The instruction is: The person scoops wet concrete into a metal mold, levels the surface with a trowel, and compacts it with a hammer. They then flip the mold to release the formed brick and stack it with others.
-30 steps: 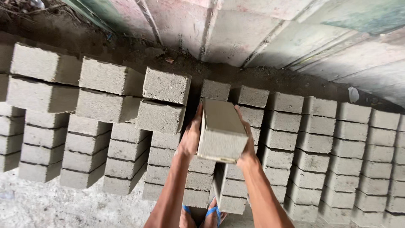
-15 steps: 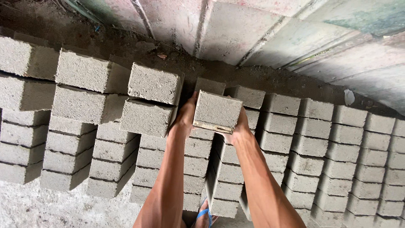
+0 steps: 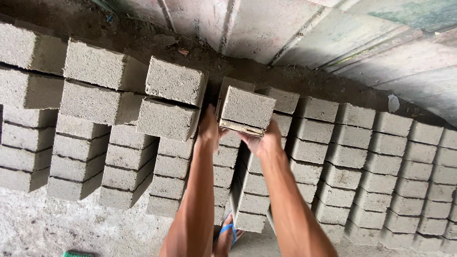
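A foot in a blue-strapped sandal (image 3: 229,232) stands below as the left hand (image 3: 208,131) and right hand (image 3: 263,142) grip a grey concrete block (image 3: 246,110) from either side, above stacked block rows (image 3: 157,157); beyond, a weathered wall (image 3: 304,33).

This looks like a yard where building blocks are made and stored. Rows of grey concrete blocks (image 3: 362,166) stand stacked on the ground, many layers high, all the same shape. Just behind the stacks runs a strip of dark dirt (image 3: 143,38), and beyond the dirt is a rough, stained wall (image 3: 295,33). In front of the stacks the ground is bare, dusty concrete floor (image 3: 57,223). Everything near the stacks is grey, rough and dusty.
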